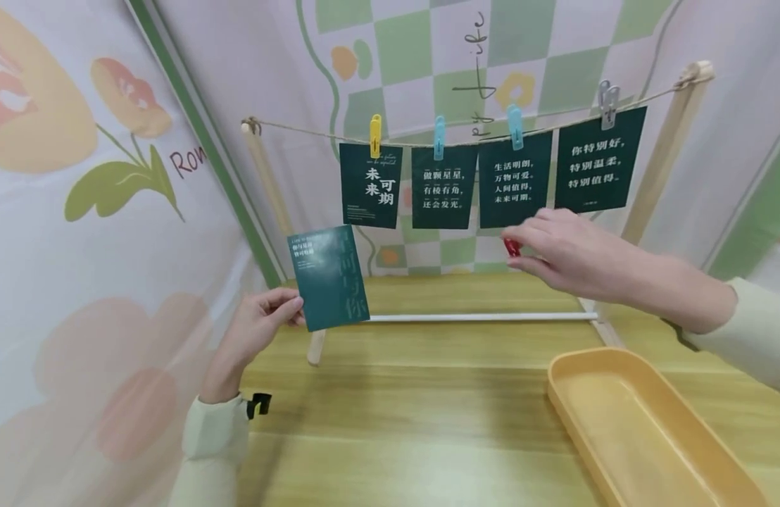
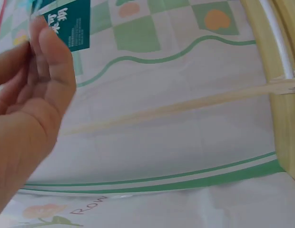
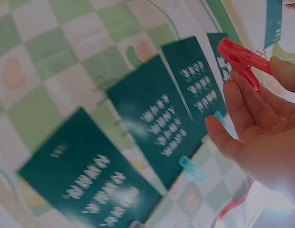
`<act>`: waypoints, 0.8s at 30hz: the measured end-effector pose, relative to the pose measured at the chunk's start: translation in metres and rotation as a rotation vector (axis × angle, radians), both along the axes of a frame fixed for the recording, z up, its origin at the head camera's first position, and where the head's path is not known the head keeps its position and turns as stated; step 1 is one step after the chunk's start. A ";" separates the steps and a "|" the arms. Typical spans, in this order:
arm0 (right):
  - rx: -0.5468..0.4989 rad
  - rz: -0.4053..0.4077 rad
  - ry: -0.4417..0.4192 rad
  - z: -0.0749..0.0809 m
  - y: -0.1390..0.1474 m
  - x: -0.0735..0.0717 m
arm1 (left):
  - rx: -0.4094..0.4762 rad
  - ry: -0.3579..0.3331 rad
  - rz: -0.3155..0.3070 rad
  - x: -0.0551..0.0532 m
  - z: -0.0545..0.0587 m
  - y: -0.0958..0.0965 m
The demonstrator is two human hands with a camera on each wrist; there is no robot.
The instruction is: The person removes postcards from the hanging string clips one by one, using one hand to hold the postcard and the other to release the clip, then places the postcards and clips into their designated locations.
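From the head, looks forward and down across the tabletop point(image 1: 428, 422), farthest back, taking in the left hand point(image 1: 253, 327), right hand point(image 1: 576, 253) and hanging cards point(image 1: 443, 190). From the left wrist, looks close past the left hand toward the printed backdrop point(image 2: 185, 147), scene turned sideways; shares with the head view the wooden post point(image 2: 185, 107), white rod point(image 2: 278, 40) and red lettering point(image 2: 89, 205). From the right wrist, faces the hanging cards at close range, tipped over; shares them and the red clip point(image 3: 245, 61) with the head view.
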State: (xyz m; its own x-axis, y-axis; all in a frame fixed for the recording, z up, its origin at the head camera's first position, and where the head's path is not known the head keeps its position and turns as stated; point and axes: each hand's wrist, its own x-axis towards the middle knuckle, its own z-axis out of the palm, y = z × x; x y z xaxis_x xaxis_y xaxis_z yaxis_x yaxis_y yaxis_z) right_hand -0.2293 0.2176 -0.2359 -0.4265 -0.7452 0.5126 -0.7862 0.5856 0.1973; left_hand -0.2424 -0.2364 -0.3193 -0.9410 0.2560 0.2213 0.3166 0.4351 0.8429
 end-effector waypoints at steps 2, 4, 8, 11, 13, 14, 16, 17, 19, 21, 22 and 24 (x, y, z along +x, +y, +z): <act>-0.004 -0.010 -0.025 -0.008 0.006 0.003 | -0.030 -0.002 -0.034 0.003 -0.003 -0.003; -0.005 -0.021 -0.048 -0.015 0.012 0.005 | -0.050 -0.004 -0.069 0.005 -0.007 -0.005; 0.015 -0.075 -0.092 -0.029 0.020 0.010 | -0.075 -0.014 -0.119 0.006 -0.016 -0.009; 0.032 -0.132 -0.152 -0.039 0.022 0.014 | -0.084 -0.026 -0.152 0.006 -0.023 -0.011; 0.042 -0.177 -0.203 -0.044 0.024 0.016 | -0.089 -0.037 -0.178 0.006 -0.028 -0.011; 0.044 -0.193 -0.229 -0.047 0.026 0.017 | -0.090 -0.046 -0.190 0.005 -0.030 -0.011; 0.047 -0.209 -0.255 -0.053 0.029 0.019 | -0.094 -0.071 -0.219 0.005 -0.035 -0.010; 0.048 -0.203 -0.254 -0.058 0.031 0.018 | -0.095 -0.078 -0.235 0.004 -0.038 -0.010; 0.044 -0.178 -0.241 -0.067 0.034 0.018 | -0.093 -0.091 -0.269 0.003 -0.043 -0.010; 0.032 -0.142 -0.233 -0.077 0.038 0.018 | -0.092 -0.107 -0.303 0.001 -0.050 -0.010; 0.025 -0.129 -0.236 -0.083 0.041 0.018 | -0.094 -0.111 -0.321 0.000 -0.053 -0.010; 0.018 -0.116 -0.276 -0.093 0.046 0.019 | -0.094 -0.129 -0.357 -0.001 -0.060 -0.011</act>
State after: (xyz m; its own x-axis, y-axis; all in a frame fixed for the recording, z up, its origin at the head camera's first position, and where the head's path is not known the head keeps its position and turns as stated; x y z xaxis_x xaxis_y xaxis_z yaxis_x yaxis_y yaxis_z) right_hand -0.2100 0.2633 -0.3293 -0.6306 -0.6912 0.3529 -0.7395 0.6731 -0.0031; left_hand -0.2430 -0.2471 -0.3789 -0.8078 0.5856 0.0670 0.3561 0.3943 0.8472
